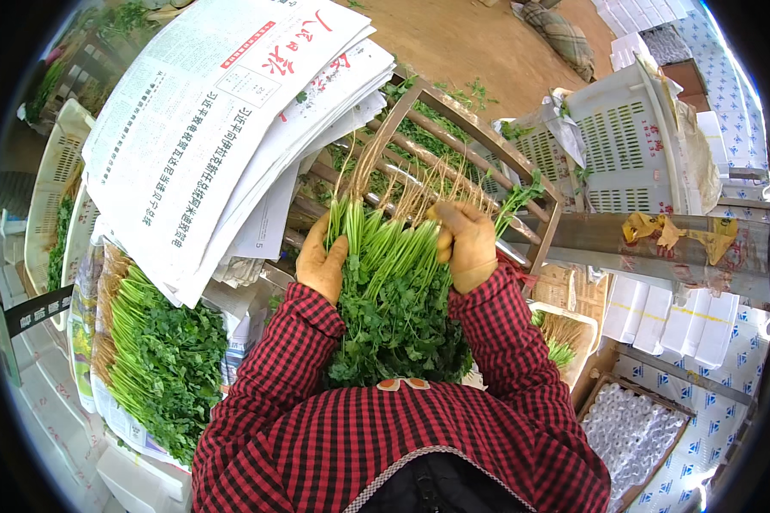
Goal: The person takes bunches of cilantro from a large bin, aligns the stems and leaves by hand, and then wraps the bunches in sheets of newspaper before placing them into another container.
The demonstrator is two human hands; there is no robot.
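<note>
A row of coriander (402,295) lies in front of me, with leaves toward my body and thin brown roots on a slatted metal rack (539,227). My left hand (321,261) is curled round the stems at the row's left edge, thumb on the near side. At the right edge, my right hand (469,244) has its fingers bent and closed on stems just below the roots. Parts of the fingers are hidden. A few loose green sprigs (518,198) stick out beyond the right hand.
A thick stack of newspapers (188,128) leans at the upper left. Below it, another coriander bunch (167,359) lies on paper. White plastic crates (612,145) stand at the far right, above a metal beam (659,252). A box of white wrapped items (629,432) sits lower right.
</note>
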